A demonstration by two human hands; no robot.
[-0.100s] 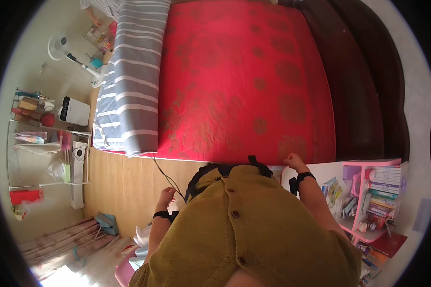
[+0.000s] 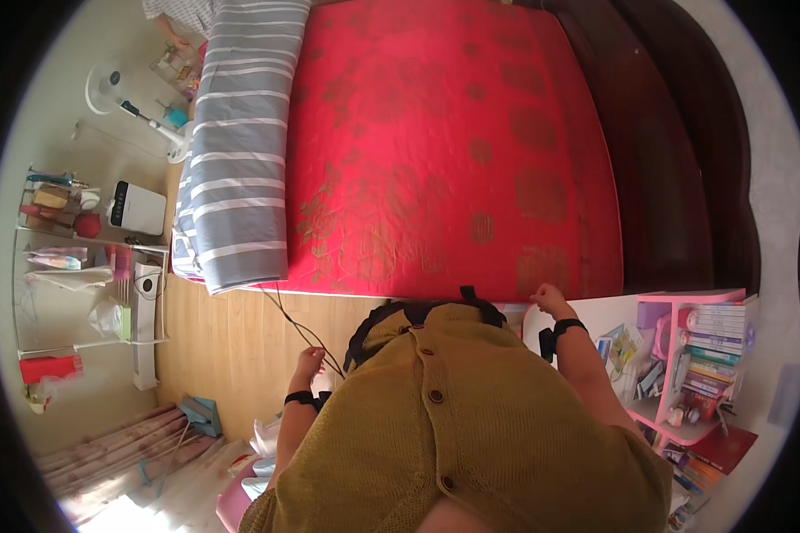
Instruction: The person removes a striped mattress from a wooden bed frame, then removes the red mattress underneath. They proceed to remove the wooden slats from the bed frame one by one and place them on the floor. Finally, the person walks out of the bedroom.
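View: head camera; clock read from the middle.
Bedding: grey-and-white striped (image 2: 244,151), at 10 o'clock, bunched along the mattress's left side; rolled or folded, cannot tell.
Mattress: red (image 2: 444,160), bare of bedding toward 12 and 1 o'clock, meeting the dark headboard (image 2: 653,142) at 2.
Left hand: (image 2: 311,362) between 7 and 8 o'clock, over the floor (image 2: 213,329), fingers partly curled; the cord (image 2: 298,327) passes right by it. Pinching it or merely beside it, cannot tell.
Right hand: (image 2: 553,300) just past 3 o'clock, by the mattress's near edge, fingers curled inward; no object visible in it. Contact with the edge unclear.
Step in hand: judged a pause at the bedside, neither hand on the bedding.
Next move: any grip on the bedding would call for a left-hand reach toward 11 o'clock, minding the cord.
Co-worker: one hand (image 2: 180,41) visible, between 10 and 11 o'clock.
Count: bedding bundle 1, mattress 1, headboard 1, wristbands (image 2: 567,329) 2, fan (image 2: 107,87) 1 at 10 o'clock; cord at least 1, strands unclear.
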